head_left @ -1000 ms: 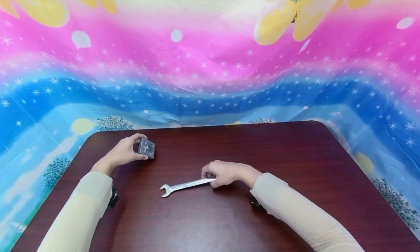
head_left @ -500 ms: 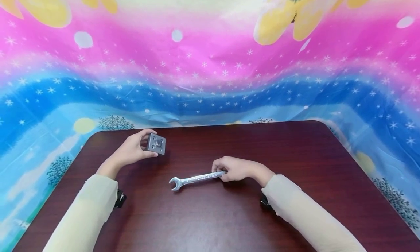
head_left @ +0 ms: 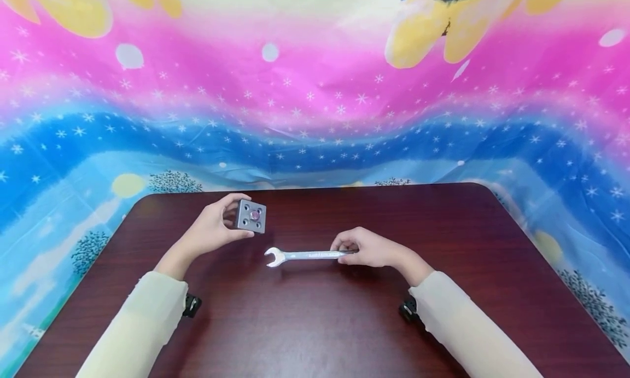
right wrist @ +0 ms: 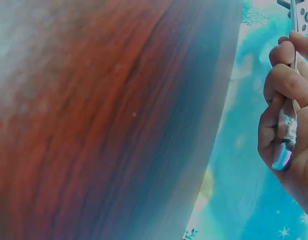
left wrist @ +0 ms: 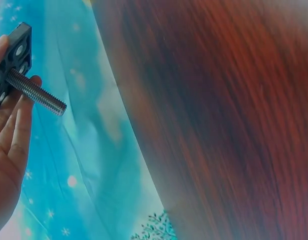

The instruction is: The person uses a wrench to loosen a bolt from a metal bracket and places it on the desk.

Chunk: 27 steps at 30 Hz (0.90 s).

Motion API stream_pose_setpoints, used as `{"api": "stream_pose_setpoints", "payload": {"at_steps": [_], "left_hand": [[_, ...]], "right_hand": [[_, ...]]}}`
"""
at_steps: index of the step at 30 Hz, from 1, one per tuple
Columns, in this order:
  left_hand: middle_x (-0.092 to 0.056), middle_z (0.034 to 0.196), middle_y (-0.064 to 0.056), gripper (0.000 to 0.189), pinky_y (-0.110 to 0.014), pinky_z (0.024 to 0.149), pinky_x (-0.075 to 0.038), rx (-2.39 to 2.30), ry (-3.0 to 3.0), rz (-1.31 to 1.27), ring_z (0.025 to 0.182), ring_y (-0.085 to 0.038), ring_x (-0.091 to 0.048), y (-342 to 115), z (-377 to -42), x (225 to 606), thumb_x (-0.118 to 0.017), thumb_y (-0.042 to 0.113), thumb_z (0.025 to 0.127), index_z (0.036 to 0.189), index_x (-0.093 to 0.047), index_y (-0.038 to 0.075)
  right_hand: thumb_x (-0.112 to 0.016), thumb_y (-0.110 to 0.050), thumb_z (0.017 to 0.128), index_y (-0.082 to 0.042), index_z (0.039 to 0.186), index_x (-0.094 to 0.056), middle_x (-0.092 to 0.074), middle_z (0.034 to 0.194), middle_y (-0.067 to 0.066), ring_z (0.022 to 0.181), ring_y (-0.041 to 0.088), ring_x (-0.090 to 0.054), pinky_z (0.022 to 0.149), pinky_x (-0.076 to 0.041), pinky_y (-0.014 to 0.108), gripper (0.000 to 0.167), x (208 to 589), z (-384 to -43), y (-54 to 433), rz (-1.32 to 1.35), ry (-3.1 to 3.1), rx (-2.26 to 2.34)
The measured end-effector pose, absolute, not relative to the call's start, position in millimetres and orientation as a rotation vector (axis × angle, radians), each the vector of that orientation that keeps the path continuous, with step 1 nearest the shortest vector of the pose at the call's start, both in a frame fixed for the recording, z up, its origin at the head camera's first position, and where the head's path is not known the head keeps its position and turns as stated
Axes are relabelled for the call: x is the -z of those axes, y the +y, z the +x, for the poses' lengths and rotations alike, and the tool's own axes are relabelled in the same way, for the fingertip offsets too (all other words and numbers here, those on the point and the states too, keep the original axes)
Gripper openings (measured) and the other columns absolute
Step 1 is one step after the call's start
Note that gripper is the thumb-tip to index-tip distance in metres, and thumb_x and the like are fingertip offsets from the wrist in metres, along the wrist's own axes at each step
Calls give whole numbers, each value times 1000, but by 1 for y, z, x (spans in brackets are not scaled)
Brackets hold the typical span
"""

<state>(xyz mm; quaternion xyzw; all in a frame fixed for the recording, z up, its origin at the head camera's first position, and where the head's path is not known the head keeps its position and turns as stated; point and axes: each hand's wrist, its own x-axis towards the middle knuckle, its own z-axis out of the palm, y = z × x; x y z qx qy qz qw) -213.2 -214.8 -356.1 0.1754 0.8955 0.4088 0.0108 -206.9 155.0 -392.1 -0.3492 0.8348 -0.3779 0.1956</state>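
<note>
My left hand (head_left: 211, 225) holds a square grey plate (head_left: 251, 225) by its edges, thumb below and fingers above. The plate has holes near its corners and a bolt head (head_left: 255, 215) at its centre. From its back a threaded bolt shank (left wrist: 37, 93) sticks out, as the left wrist view shows. In my right hand (head_left: 371, 248) is a silver wrench (head_left: 305, 255), gripped near one end. Its open-ended jaw points left, just below and right of the plate. The wrench's other end (right wrist: 285, 145) lies within the palm in the right wrist view.
A dark red-brown wooden table (head_left: 315, 323) lies under both hands. Behind it hangs a pink and blue patterned cloth (head_left: 315, 104). Black wrist cameras show under both sleeves.
Both hands have moved right and a little away from me. The plate has turned to show its bolted face more squarely. The wrench has risen and become nearly level.
</note>
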Motion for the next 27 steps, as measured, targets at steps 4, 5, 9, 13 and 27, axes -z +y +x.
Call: {"api": "stream_pose_setpoints", "payload": {"at_steps": [4, 5, 9, 13, 27], "left_hand": [[-69, 122, -15, 73, -41, 85, -61, -1325, 2796, 558, 103, -27, -68, -208, -207, 356, -87, 12, 76, 139, -50, 13], [-69, 122, -15, 73, -41, 84, -61, -1338, 2797, 565, 102, -27, -68, -206, -206, 356, -87, 12, 75, 138, -50, 13], [-70, 121, -13, 74, -36, 81, -61, -1393, 2802, 579, 100, -25, -68, -197, -201, 356, -88, 13, 74, 138, -51, 15], [-70, 121, -13, 74, -33, 77, -62, -1467, 2802, 585, 94, -24, -70, -188, -197, 356, -89, 12, 73, 137, -51, 16], [-71, 120, -9, 74, -31, 75, -62, -1697, 2771, 668, 94, -20, -70, -151, -189, 358, -90, 6, 70, 133, -53, 17]], "right_hand": [[-69, -9, 92, -12, 115, -71, -66, 83, -3, 70, 8, -49, 65, -46, 22, 23, 390, -204, 161, -994, 2396, 1103], [-69, -10, 92, -12, 117, -71, -65, 82, -3, 68, 8, -47, 62, -44, 22, 25, 389, -203, 163, -1003, 2411, 1118], [-70, -13, 92, -15, 120, -71, -63, 76, -2, 61, 6, -42, 55, -40, 22, 28, 390, -201, 171, -984, 2464, 1194], [-71, -15, 92, -15, 120, -72, -64, 76, 2, 58, 5, -44, 51, -38, 22, 28, 391, -198, 177, -917, 2502, 1293], [-71, -13, 92, -14, 122, -70, -68, 83, 6, 64, 7, -51, 54, -44, 22, 30, 392, -187, 183, -793, 2630, 1493]]}}
